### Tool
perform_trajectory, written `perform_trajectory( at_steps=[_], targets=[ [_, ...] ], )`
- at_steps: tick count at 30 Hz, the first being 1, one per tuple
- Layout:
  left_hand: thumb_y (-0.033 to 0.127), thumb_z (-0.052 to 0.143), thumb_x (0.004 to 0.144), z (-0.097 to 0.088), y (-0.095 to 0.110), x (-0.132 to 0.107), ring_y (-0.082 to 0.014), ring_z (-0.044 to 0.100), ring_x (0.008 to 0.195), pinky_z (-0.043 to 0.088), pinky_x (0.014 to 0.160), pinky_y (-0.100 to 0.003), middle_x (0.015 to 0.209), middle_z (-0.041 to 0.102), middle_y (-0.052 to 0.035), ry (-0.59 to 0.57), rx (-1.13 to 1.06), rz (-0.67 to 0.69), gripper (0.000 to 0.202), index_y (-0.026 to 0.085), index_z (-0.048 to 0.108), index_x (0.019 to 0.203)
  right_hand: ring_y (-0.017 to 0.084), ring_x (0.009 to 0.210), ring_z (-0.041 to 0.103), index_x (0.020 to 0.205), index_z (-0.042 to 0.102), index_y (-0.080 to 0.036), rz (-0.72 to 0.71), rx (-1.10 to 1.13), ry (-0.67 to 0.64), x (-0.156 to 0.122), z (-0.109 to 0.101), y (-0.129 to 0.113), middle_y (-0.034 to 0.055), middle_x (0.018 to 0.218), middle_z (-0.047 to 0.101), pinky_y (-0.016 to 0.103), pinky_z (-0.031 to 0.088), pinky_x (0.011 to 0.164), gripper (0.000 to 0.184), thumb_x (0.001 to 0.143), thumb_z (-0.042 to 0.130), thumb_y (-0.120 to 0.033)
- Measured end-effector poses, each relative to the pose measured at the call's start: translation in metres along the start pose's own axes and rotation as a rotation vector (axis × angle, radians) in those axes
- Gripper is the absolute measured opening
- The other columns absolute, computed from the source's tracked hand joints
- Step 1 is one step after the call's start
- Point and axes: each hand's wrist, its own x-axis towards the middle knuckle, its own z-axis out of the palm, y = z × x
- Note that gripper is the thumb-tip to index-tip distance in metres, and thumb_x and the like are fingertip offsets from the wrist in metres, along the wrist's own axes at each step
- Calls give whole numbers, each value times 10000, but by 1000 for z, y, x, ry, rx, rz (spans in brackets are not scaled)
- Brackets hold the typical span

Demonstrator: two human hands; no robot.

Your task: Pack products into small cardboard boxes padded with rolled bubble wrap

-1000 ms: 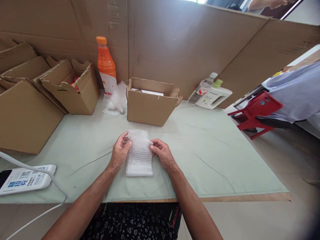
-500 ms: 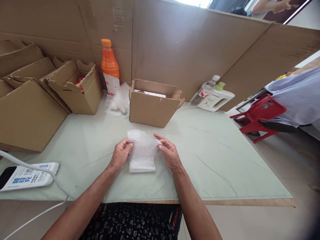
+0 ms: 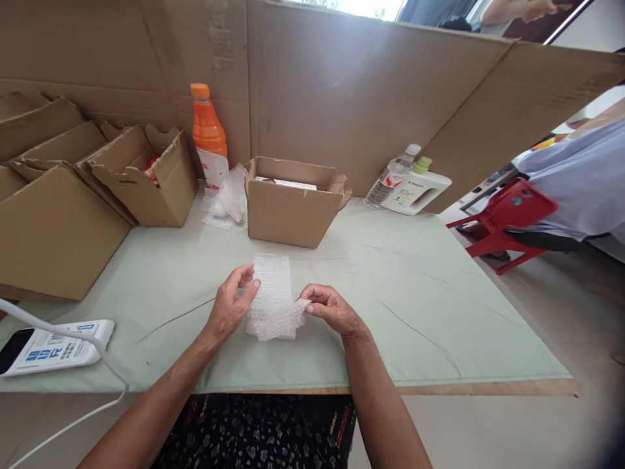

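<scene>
A sheet of clear bubble wrap (image 3: pixel 273 280) lies on the table in front of me, its lower part lifted and folded over to the right. My right hand (image 3: pixel 334 309) pinches the loose corner between thumb and fingers. At the left edge of the wrap is my left hand (image 3: pixel 232 303), thumb and fingers apart, the fingertips close to the sheet; whether they touch it I cannot tell. Just behind the wrap stands an open cardboard box (image 3: pixel 293 215) with a white item inside.
Several cardboard boxes (image 3: pixel 63 234) stand at the left. An orange bottle (image 3: pixel 209 133) and crumpled bubble wrap (image 3: pixel 227 202) are at the back. A clear bottle (image 3: pixel 393 179) and white jug (image 3: pixel 420 192) stand at right. A phone (image 3: pixel 19 348) and white cable (image 3: pixel 105 355) are front left.
My right hand has moved down with the corner of the bubble wrap, folding it lower. My left hand's fingers have come apart from their pinch on the left edge.
</scene>
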Motion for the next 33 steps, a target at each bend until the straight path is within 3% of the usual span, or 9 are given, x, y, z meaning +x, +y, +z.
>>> perform_trajectory(
  at_steps=[3, 6, 9, 12, 16, 20, 24, 30, 33],
  targets=[
    [529, 530, 928, -12, -3, -32, -273, 646, 1144, 482, 1019, -412, 1188, 714, -134, -218, -105, -10, 505, 160, 628, 1258, 125, 659, 548, 826, 673, -178, -2, -1, 27, 2, 0, -1, -10, 723, 616, 256, 435, 662, 338, 764, 833, -470],
    [493, 607, 887, -15, 0, -53, -275, 646, 1140, 511, 971, -381, 1208, 709, -123, -293, -74, 59, 522, 166, 607, 1294, 119, 671, 544, 856, 676, -182, -8, -7, 62, 5, 7, -3, -11, 743, 616, 251, 425, 671, 281, 809, 804, -428],
    [401, 671, 847, -11, 10, -61, -258, 654, 1110, 512, 955, -354, 1180, 721, -93, -273, 27, 156, 451, 183, 641, 1241, 115, 658, 528, 876, 661, -192, -13, -14, 123, 4, 19, -7, -20, 728, 605, 250, 418, 666, 275, 827, 786, -432],
    [352, 589, 905, -7, 16, -63, -222, 667, 1032, 516, 886, -313, 1049, 735, -64, -219, 58, 166, 278, 191, 685, 1112, 122, 651, 519, 906, 658, -201, -21, -3, 214, -5, 36, -9, -23, 705, 595, 260, 424, 660, 286, 824, 782, -446],
    [342, 555, 929, -5, 6, -67, -183, 660, 953, 510, 848, -292, 1021, 712, -49, -220, -61, -8, 365, 185, 594, 1256, 134, 696, 548, 989, 657, -212, 10, 33, 347, -26, 54, 2, -7, 776, 621, 264, 442, 664, 312, 819, 775, -445],
    [362, 539, 937, -5, -15, -79, -148, 588, 738, 475, 710, -274, 825, 651, 2, -247, -66, -135, 532, 157, 447, 1419, 138, 726, 576, 1095, 644, -216, 73, 9, 416, -44, 66, 26, -10, 795, 606, 267, 466, 690, 360, 816, 764, -409],
    [359, 524, 937, -8, -27, -93, -147, 545, 698, 441, 646, -268, 774, 583, 20, -165, 125, -47, 543, 171, 457, 1442, 159, 804, 629, 1172, 637, -218, 42, -114, 442, -52, 72, 43, 16, 876, 640, 282, 503, 738, 367, 844, 708, -366],
    [302, 509, 928, -7, -27, -100, -194, 627, 834, 525, 777, -339, 966, 698, -70, -99, 338, 166, 501, 174, 524, 1412, 154, 752, 642, 1250, 632, -212, -2, -382, 450, -48, 80, 44, 32, 904, 674, 284, 530, 717, 383, 879, 624, -307],
    [288, 511, 921, -8, -26, -101, -216, 644, 863, 539, 801, -365, 967, 710, -78, -81, 416, 226, 527, 165, 502, 1434, 154, 721, 636, 1265, 634, -211, -15, -501, 434, -47, 85, 40, 36, 904, 686, 283, 538, 695, 384, 891, 595, -289]
  ],
)
